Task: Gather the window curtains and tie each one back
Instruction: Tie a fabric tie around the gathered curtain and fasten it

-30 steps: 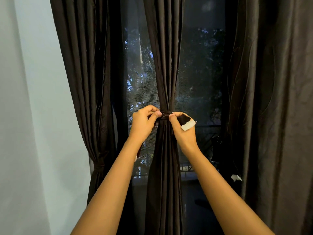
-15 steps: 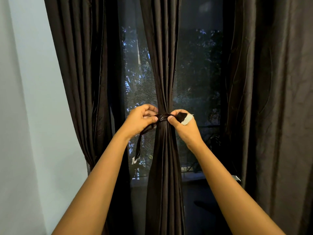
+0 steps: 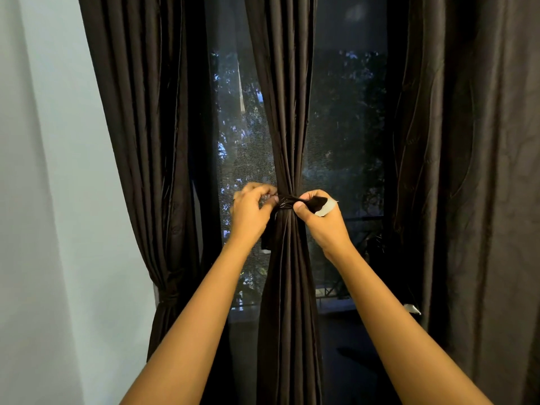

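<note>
My left grip (image 3: 252,212) and right grip (image 3: 320,225) each pinch an end of the tie (image 3: 287,201), wrapped around the curtain (image 3: 287,127) between them.

Dim room, looking toward a window.
A plain pale-white painted wall (image 3: 43,200) is standing at the left; the tall mesh-screened glass window (image 3: 344,83) is showing dark leafy trees (image 3: 347,147) and letting in faint bluish light.

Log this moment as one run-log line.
step: tying middle curtain | left hand: grips tie strap | right hand: pinches strap end | left curtain: tied | right curtain: hangs loose
</note>
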`<state>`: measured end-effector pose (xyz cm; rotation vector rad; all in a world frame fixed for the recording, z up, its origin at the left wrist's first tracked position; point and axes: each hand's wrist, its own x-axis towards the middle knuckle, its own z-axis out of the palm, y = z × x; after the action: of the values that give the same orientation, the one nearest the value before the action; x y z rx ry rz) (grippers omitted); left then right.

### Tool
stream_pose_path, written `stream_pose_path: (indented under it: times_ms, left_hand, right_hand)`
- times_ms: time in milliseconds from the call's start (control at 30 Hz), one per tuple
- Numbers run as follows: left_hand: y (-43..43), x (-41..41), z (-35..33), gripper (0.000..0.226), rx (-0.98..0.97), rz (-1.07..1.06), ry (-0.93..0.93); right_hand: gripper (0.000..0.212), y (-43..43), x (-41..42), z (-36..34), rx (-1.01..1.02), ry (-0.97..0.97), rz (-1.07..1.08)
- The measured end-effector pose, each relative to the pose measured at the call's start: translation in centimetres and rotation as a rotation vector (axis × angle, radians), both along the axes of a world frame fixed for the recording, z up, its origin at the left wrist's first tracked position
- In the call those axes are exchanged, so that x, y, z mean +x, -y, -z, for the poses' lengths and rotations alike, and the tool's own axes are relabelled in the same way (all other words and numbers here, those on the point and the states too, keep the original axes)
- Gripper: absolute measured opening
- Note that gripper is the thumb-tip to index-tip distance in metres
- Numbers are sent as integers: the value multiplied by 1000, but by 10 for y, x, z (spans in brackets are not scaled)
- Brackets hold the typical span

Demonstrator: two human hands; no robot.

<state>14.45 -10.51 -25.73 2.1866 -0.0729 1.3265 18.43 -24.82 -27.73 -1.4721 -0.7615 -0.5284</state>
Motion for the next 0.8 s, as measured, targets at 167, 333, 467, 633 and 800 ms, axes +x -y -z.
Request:
stream_pose_path:
  times_ms: [167,333,467,633,800]
  left_hand:
    - [13,0,6,18,-195,63,-57]
    - [23,5,6,22,-560,307,-149]
    - [28,8,5,20,-753,483,-148]
    - [25,8,5,17,-638,378,-12]
    - [25,7,5,12,-452,180,80]
  right_hand:
    - [10,2,-2,-3,34,-88,-65]
    - [10,7,-7,-8,22,-171,-140]
    - [21,9,-14,-12,48,-215,-188]
    - [15,10,-15,-16,-43,-196,-154]
    - [9,9,-16,-19,-84,-186,-98]
